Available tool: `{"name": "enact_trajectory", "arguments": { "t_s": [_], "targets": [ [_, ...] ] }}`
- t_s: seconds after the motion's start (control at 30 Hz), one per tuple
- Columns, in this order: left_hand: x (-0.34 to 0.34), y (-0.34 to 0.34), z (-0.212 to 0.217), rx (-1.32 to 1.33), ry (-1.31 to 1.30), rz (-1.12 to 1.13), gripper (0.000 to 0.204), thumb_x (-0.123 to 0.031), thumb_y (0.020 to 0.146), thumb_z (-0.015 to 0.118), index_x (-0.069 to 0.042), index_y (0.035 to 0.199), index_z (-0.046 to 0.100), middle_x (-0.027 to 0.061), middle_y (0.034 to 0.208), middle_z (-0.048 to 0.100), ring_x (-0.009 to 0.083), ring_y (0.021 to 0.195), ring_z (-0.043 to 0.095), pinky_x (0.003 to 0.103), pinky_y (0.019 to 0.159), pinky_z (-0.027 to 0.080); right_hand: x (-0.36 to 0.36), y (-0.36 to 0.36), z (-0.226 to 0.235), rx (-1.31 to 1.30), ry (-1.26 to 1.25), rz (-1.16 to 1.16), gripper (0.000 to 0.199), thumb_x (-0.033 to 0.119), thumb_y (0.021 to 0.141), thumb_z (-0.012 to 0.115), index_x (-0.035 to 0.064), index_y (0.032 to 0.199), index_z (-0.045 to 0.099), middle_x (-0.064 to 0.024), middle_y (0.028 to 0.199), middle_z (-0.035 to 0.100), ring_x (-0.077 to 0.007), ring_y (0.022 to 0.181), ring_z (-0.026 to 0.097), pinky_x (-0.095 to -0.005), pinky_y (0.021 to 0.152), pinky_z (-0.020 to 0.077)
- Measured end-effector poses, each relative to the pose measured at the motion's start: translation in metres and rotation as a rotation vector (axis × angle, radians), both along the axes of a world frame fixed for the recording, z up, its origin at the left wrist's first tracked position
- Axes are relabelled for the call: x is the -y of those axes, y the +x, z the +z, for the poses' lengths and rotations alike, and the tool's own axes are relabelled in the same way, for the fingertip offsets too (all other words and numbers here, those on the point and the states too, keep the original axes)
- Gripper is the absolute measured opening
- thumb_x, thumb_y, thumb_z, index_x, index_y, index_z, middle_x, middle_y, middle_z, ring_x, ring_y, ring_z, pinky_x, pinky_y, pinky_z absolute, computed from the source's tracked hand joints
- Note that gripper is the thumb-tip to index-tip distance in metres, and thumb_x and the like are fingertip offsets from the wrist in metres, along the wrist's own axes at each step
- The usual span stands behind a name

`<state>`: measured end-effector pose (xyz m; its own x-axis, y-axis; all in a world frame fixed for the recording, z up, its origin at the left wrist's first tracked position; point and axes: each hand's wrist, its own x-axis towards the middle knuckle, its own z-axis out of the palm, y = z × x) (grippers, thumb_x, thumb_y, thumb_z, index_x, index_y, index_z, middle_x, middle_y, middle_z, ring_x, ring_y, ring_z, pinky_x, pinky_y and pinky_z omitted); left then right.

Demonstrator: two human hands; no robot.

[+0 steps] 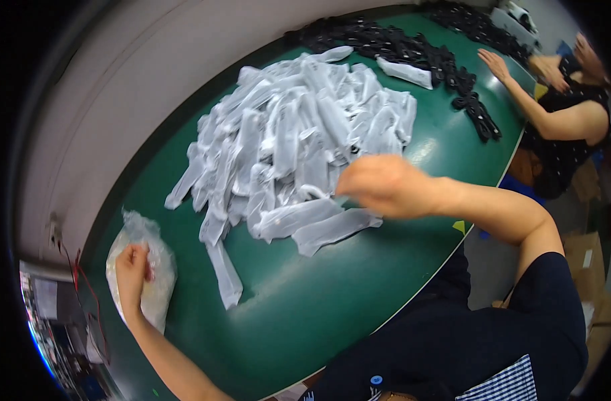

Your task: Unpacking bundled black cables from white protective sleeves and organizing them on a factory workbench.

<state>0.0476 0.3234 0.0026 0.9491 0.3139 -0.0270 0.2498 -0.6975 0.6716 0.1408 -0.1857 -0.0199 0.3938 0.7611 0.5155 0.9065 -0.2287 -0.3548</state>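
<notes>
On the left, my left hand (132,271) rests over a clear plastic bag (160,284) filled with whitish contents. Its fingers are curled together; whatever they hold, if anything, is too small to make out. My right hand (386,187) is bent over the right front edge of a large heap of white plastic packets (285,134). Motion blurs its fingers, so their grip is unclear. Just below it lies a flat white packet (335,230). Another loose packet (223,274) sticks out from the front of the heap toward me.
Bundled black cables (386,43) line the far side of the green table (305,327). A single packet (406,72) lies beside them, and one black bundle (479,117) sits apart. At the right, a co-worker's arm (533,107) reaches over the table. Cardboard boxes (583,267) stand beyond the right edge.
</notes>
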Motion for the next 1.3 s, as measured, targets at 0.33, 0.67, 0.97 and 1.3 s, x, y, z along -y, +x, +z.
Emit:
{"name": "enact_trajectory", "arguments": {
  "t_s": [0.33, 0.67, 0.97, 1.3],
  "targets": [
    [0.242, 0.019, 0.017, 0.489, 0.359, -0.588, 0.021, -0.014, 0.075, 0.073, -0.007, 0.093, 0.064, 0.0114, 0.09, 0.063, 0.0278, 0.081, 0.061, 0.038, 0.069, 0.049, 0.151, 0.058, -0.04, -0.071, -0.005, -0.674, 0.038, -0.004, 0.082, 0.05, 0.0074, 0.117, 0.058, -0.0119, 0.12, 0.053, -0.0293, 0.114, 0.05, -0.0361, 0.097, 0.04],
    [0.35, 0.051, -0.071, 0.513, 0.465, -0.913, 0.036, -0.024, 0.075, 0.072, -0.008, 0.104, 0.06, 0.0079, 0.094, 0.056, 0.025, 0.079, 0.056, 0.035, 0.069, 0.044, 0.142, 0.139, -0.061, -0.554, 0.003, -0.932, 0.043, 0.041, 0.08, 0.065, 0.001, 0.095, 0.066, -0.0142, 0.082, 0.067, -0.0295, 0.081, 0.065, -0.0367, 0.076, 0.0487],
    [0.352, 0.113, -0.079, 0.447, 0.168, -0.609, 0.012, -0.016, 0.085, 0.063, -0.006, 0.09, 0.063, 0.0047, 0.078, 0.056, 0.0179, 0.066, 0.053, 0.031, 0.061, 0.042, 0.146, 0.134, -0.02, -0.721, 0.405, -0.654, 0.022, 0.024, 0.088, 0.063, 0.0037, 0.079, 0.059, 0.0055, 0.069, 0.052, -0.0034, 0.064, 0.044, -0.0207, 0.057, 0.0368],
    [0.349, 0.149, 0.03, 0.392, -0.87, -0.37, 0.017, -0.018, 0.093, 0.059, -0.002, 0.098, 0.064, 0.0007, 0.09, 0.064, 0.0079, 0.082, 0.058, 0.024, 0.078, 0.047, 0.129, 0.142, 0.061, -0.523, 0.546, -0.44, 0.023, 0.028, 0.09, 0.059, 0.0048, 0.09, 0.061, 0.0015, 0.076, 0.059, -0.0065, 0.069, 0.055, -0.0212, 0.062, 0.0446]
  ]
}}
